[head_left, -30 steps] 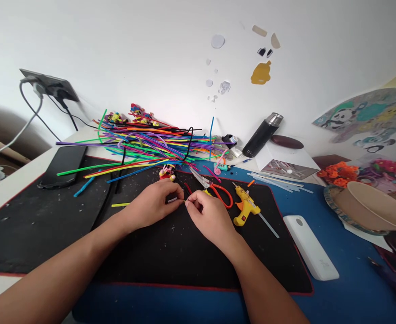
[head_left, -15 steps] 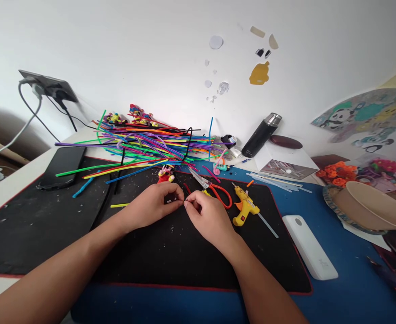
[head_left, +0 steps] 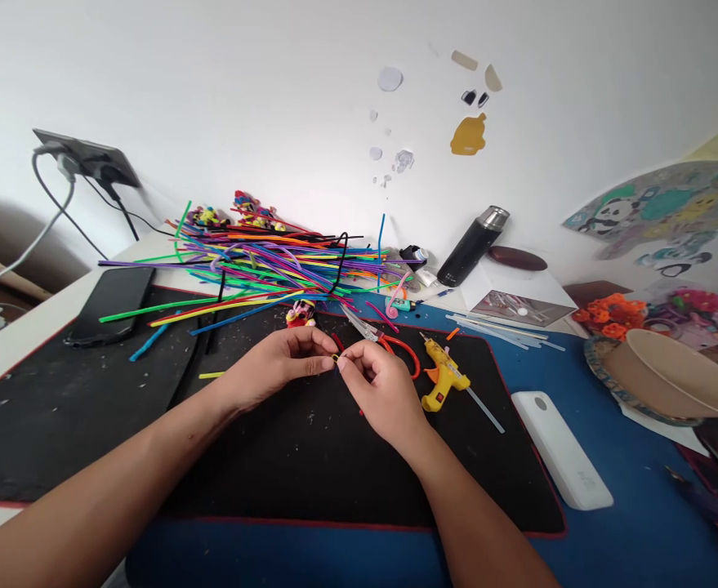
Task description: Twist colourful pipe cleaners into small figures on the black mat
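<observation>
one head-worn view (fairly near), forward and down over black mat [head_left: 309, 474]

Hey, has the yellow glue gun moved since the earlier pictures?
No, the glue gun hasn't visibly moved: it lies at the same place and angle against the black mat's right edge.

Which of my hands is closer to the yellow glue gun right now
Right. Your right hand is just left of the glue gun, not touching it; your left hand is farther left, beyond the right hand.
</observation>
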A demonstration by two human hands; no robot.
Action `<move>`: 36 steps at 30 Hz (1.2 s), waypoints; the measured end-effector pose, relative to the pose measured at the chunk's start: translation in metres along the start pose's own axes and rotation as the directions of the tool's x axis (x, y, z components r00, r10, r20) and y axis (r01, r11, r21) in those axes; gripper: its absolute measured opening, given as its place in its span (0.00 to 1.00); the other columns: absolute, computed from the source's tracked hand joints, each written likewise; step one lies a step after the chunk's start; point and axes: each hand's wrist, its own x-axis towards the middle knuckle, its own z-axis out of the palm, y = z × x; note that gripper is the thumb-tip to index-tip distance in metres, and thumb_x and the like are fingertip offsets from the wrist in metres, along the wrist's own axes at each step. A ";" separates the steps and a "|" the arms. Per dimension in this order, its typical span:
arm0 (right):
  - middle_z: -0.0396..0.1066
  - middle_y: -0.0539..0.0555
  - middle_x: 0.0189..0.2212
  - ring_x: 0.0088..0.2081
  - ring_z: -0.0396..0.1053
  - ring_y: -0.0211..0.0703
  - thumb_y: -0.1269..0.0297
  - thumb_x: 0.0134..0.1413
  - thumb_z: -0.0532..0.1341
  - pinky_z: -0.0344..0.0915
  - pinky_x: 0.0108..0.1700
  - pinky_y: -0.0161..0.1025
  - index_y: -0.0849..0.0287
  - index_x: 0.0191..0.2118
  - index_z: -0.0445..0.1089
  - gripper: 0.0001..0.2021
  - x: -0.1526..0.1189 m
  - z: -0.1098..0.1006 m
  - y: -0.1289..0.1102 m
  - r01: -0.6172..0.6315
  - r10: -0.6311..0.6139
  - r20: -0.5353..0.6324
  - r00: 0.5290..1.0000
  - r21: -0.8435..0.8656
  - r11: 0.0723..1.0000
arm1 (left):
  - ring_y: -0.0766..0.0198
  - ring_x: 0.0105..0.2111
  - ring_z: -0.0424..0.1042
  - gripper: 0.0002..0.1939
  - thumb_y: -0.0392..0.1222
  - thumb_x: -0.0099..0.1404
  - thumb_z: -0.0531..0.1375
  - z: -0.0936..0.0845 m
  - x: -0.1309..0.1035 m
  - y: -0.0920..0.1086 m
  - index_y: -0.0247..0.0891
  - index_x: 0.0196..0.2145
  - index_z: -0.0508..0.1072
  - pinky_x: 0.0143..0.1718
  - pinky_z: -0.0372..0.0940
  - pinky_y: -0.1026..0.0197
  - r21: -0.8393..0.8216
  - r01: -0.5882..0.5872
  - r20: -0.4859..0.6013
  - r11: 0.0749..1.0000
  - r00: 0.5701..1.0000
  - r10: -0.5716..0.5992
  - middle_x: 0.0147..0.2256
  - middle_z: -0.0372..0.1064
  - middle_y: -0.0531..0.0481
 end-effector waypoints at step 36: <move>0.68 0.46 0.23 0.25 0.64 0.38 0.63 0.64 0.62 0.55 0.28 0.35 0.54 0.36 0.74 0.05 -0.001 0.003 0.004 0.045 -0.038 0.038 0.999 -0.215 0.976 | 0.59 0.37 0.71 0.15 0.54 0.65 0.67 -0.004 -0.001 0.002 0.38 0.36 0.78 0.42 0.63 0.59 0.246 -0.063 0.039 0.967 0.998 0.055 0.35 0.76 0.50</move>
